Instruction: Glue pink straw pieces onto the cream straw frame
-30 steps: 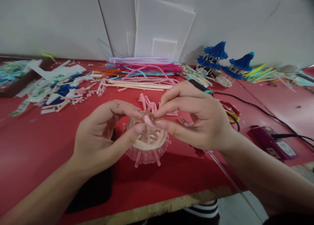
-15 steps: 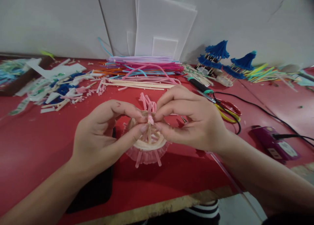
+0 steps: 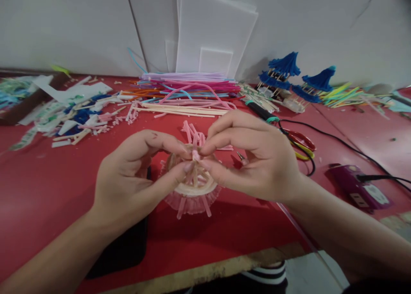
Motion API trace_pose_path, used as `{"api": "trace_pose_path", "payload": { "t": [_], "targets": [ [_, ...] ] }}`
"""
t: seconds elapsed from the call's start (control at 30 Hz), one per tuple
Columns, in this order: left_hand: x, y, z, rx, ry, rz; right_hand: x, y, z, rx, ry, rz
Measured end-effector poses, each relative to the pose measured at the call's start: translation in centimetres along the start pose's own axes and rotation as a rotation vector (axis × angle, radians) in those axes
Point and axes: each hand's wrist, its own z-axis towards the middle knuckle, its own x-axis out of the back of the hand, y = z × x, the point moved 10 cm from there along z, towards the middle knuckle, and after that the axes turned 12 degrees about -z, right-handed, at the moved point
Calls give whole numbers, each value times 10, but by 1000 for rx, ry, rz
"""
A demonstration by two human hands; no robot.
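Observation:
A small round craft model (image 3: 196, 191) with a pale ring, thin spokes and a ruffled pink skirt sits on the red table, below my fingers. Above its centre, my left hand (image 3: 138, 174) pinches a small pink piece (image 3: 195, 155) between thumb and forefinger. From the other side, my right hand (image 3: 253, 155) closes thumb and fingers on the same piece. Its lower end, where it meets the spokes, is partly hidden by my fingertips. Just behind lie short pink strips (image 3: 190, 132).
Coloured sticks (image 3: 192, 86) lie along the wall. Scraps (image 3: 80, 114) are heaped at left. At right are a glue gun or similar black-handled tool (image 3: 261, 111), scissors (image 3: 303, 146), a purple power socket (image 3: 359, 189) with a cable, and blue miniature roofs (image 3: 284, 67). A dark flat object (image 3: 125, 251) lies near the front edge.
My right hand has rolled slightly and shifted a little to the right. The pink piece between my fingertips looks shorter and sits slightly further left. The model stays in place.

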Motion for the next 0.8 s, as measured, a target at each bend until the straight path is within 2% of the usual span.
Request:
{"api": "trace_pose_path", "payload": {
  "t": [0.13, 0.27, 0.8],
  "targets": [
    [-1, 1, 1, -12, 4, 25, 2, -5, 0, 14, 30, -24],
    [-2, 3, 3, -10, -8, 14, -2, -4, 0, 0, 4, -21],
    [-3, 3, 3, 13, -6, 12, -13, 10, 1, 15, -69, 250]
  ]
}}
